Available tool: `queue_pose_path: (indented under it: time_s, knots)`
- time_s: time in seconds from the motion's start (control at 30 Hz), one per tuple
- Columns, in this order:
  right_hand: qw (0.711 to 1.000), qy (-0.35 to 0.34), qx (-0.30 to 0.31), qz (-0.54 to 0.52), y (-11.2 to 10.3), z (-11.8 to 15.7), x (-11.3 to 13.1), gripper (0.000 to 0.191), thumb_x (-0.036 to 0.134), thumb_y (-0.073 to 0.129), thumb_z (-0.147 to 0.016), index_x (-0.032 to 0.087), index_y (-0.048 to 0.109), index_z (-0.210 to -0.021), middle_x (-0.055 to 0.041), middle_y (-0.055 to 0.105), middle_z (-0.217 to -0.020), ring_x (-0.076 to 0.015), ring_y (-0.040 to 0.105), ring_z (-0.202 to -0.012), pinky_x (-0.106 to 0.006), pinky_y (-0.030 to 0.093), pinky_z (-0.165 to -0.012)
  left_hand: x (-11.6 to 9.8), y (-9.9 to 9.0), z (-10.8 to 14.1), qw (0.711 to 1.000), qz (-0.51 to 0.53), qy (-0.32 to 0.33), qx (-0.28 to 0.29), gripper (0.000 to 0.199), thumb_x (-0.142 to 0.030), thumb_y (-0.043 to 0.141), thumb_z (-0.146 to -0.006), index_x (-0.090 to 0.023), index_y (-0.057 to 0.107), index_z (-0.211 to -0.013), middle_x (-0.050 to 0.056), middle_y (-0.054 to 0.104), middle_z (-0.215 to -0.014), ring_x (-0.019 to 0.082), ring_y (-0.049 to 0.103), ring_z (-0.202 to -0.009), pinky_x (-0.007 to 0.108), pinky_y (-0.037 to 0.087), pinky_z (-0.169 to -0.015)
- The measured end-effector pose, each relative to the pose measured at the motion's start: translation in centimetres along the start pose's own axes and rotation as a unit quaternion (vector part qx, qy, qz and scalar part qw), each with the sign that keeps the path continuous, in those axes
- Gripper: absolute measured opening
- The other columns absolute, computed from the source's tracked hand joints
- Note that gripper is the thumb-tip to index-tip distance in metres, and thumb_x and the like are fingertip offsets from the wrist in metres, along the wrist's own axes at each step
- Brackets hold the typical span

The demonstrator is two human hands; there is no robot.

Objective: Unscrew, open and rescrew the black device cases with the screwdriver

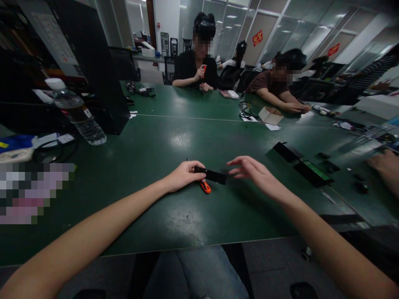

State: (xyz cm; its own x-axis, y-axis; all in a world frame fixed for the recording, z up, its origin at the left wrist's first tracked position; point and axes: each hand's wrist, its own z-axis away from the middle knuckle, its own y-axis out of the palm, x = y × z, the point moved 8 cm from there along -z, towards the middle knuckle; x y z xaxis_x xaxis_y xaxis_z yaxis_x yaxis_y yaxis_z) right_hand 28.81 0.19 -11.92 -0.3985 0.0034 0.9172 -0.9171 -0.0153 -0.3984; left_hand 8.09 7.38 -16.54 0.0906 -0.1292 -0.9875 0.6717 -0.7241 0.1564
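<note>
Tool (205, 187) partly behind left fingers (198, 176)

I have a flat, oblong black piece (215, 176) in my left hand (187, 175), its left end pinched between thumb and fingers. It is thin and dark, with a few tiny pale spots along its edges, and it slants slightly down toward its right end. That end is free, just beside the spread fingers of my right hand (247, 170). Below the piece shows the rounded, bright orange handle of a tool (206, 187), angled toward me. My left hand hides its middle; whether it touches the tool, I can't tell.
</note>
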Motion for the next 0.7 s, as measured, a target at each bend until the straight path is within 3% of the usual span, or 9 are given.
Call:
queue_pose_path:
  time_s: [0.07, 0.13, 0.2, 0.27, 0.33, 0.43, 0.57, 0.63, 0.7]
  knots:
    - [0.991, 0.039, 0.127, -0.035, 4.9, -1.2, 1.3, 0.051, 0.072, 0.051, -0.093, 0.022, 0.057, -0.102, -0.0096, 0.07, -0.114, -0.0208, 0.071, -0.093, -0.038, 0.059, -0.082, 0.0, -0.2, 0.0, 1.0, -0.007, 0.011, -0.018, 0.029, -0.023, 0.087, -0.075, -0.011, 0.068, -0.093, 0.003, 0.072, -0.083, 0.014, 0.069, -0.077, 0.027, 0.051, -0.077]
    - [0.976, 0.052, 0.209, -0.03, 8.1, -1.7, 2.0, 0.052, 0.072, 0.054, -0.091, 0.021, 0.055, -0.094, -0.005, 0.07, -0.09, -0.0178, 0.068, -0.08, -0.034, 0.056, -0.074, 0.1, -0.1, 0.1, 1.0, 0.001, 0.02, -0.02, 0.031, -0.026, 0.087, -0.075, -0.012, 0.066, -0.092, 0.003, 0.073, -0.084, 0.015, 0.07, -0.079, 0.028, 0.052, -0.08]
    - [0.974, 0.03, 0.225, -0.009, 9.1, -2.0, 2.5, 0.05, 0.07, 0.053, -0.093, 0.021, 0.054, -0.09, -0.0009, 0.064, -0.076, -0.0153, 0.062, -0.07, -0.03, 0.052, -0.067, 0.1, 0.2, 0.1, 0.999, 0.023, 0.025, -0.007, 0.033, -0.028, 0.087, -0.075, -0.012, 0.065, -0.093, 0.004, 0.074, -0.086, 0.016, 0.072, -0.083, 0.031, 0.053, -0.084]
    - [0.982, -0.008, 0.189, 0.022, 7.9, -1.8, 2.6, 0.045, 0.066, 0.053, -0.094, 0.021, 0.054, -0.089, -0.0007, 0.064, -0.076, -0.0147, 0.06, -0.069, -0.029, 0.049, -0.065, 0.1, 0.4, 0.1, 0.999, 0.032, 0.028, 0.001, 0.035, -0.027, 0.087, -0.076, -0.012, 0.065, -0.098, 0.005, 0.073, -0.089, 0.017, 0.072, -0.085, 0.032, 0.054, -0.086]
    - [0.989, -0.033, 0.128, 0.069, 4.6, -1.1, 2.1, 0.041, 0.062, 0.056, -0.094, 0.021, 0.057, -0.092, -0.0034, 0.068, -0.087, -0.0165, 0.062, -0.076, -0.031, 0.051, -0.071, 0.0, 0.4, 0.1, 0.999, 0.018, 0.029, -0.003, 0.036, -0.023, 0.085, -0.077, -0.012, 0.066, -0.104, 0.005, 0.072, -0.092, 0.015, 0.071, -0.085, 0.031, 0.054, -0.086]
    - [0.977, -0.038, -0.027, 0.208, -4.7, 0.6, 0.1, 0.041, 0.06, 0.061, -0.091, 0.022, 0.066, -0.106, -0.0085, 0.073, -0.107, -0.0222, 0.067, -0.092, -0.036, 0.053, -0.082, 0.0, 0.3, 0.0, 1.0, -0.002, 0.028, -0.008, 0.035, -0.021, 0.082, -0.081, -0.012, 0.066, -0.11, 0.005, 0.071, -0.094, 0.014, 0.071, -0.083, 0.03, 0.054, -0.083]
    - [0.861, 0.037, -0.255, 0.439, -19.8, 4.5, -4.1, 0.052, 0.064, 0.056, -0.085, 0.021, 0.07, -0.11, -0.0139, 0.076, -0.106, -0.0284, 0.07, -0.091, -0.04, 0.053, -0.083, 0.3, 0.3, -0.2, 0.999, -0.009, 0.032, -0.004, 0.03, -0.023, 0.079, -0.083, -0.012, 0.067, -0.108, 0.004, 0.071, -0.09, 0.014, 0.071, -0.08, 0.031, 0.055, -0.082]
    - [0.817, 0.072, -0.304, 0.485, -24.7, 6.6, -6.3, 0.055, 0.063, 0.049, -0.086, 0.017, 0.071, -0.107, -0.0194, 0.076, -0.101, -0.035, 0.07, -0.089, -0.045, 0.051, -0.079, 0.3, 0.3, -0.3, 0.999, -0.021, 0.03, 0.0, 0.026, -0.023, 0.078, -0.084, -0.012, 0.068, -0.105, 0.003, 0.07, -0.084, 0.015, 0.071, -0.079, 0.031, 0.055, -0.083]
    - [0.764, 0.104, -0.316, 0.553, -27.2, 8.1, -8.2, 0.057, 0.063, 0.041, -0.088, 0.019, 0.072, -0.108, -0.017, 0.077, -0.099, -0.0352, 0.071, -0.085, -0.043, 0.051, -0.072, 0.3, 0.4, -0.4, 0.999, -0.032, 0.028, 0.003, 0.023, -0.023, 0.076, -0.085, -0.012, 0.069, -0.103, 0.003, 0.07, -0.083, 0.015, 0.07, -0.079, 0.031, 0.055, -0.083]
